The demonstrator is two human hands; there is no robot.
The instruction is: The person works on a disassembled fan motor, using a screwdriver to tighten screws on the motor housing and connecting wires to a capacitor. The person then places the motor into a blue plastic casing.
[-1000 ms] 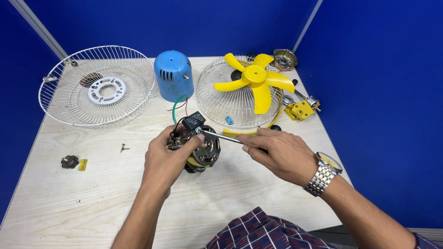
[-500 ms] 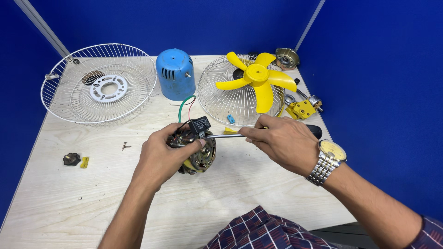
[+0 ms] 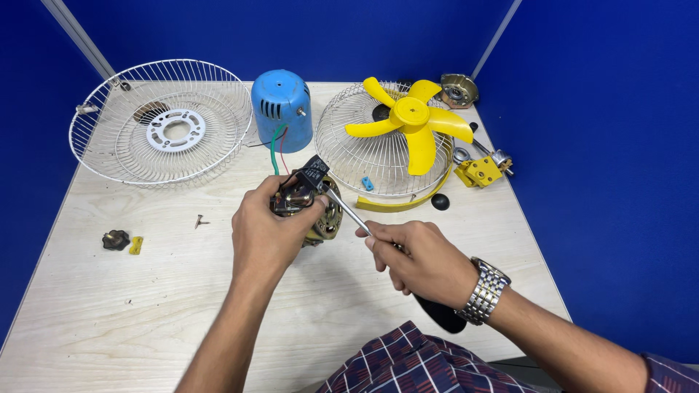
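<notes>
A: Head view, status of both hands?

B: The left hand point(image 3: 266, 236) has its fingers clenched around the fan motor point(image 3: 309, 207), holding it just above the tabletop point(image 3: 109, 306) near the middle. The palm covers the motor's near side; only the copper windings, the metal rim and a small black block point(image 3: 315, 172) on top show.

A: And the right hand?

B: The right hand point(image 3: 422, 262) grips the screwdriver point(image 3: 348, 212), fingers closed around the handle. The metal shaft runs up and left to the motor. The tip meets the motor beside the black block; the exact contact point is too small to make out. The black handle end point(image 3: 444, 316) protrudes below the wrist, which carries a metal watch point(image 3: 484, 290).

A: Wiring?

B: Green and red wires point(image 3: 277, 145) run from the motor toward the blue motor cover point(image 3: 282, 109) standing behind it. Their ends are hidden behind the left hand.

A: Surrounding parts?

B: A white wire guard point(image 3: 95, 138) lies at the far left, its rim overhanging the tabletop edge. A second guard point(image 3: 342, 156) lies at the far right with the yellow fan blade point(image 3: 411, 124) resting on it. A yellow bracket point(image 3: 480, 172) and a round metal part point(image 3: 459, 89) lie near the right edge. A loose screw point(image 3: 199, 220), a dark knob point(image 3: 115, 239) and a small yellow piece point(image 3: 136, 244) lie at the left.
</notes>
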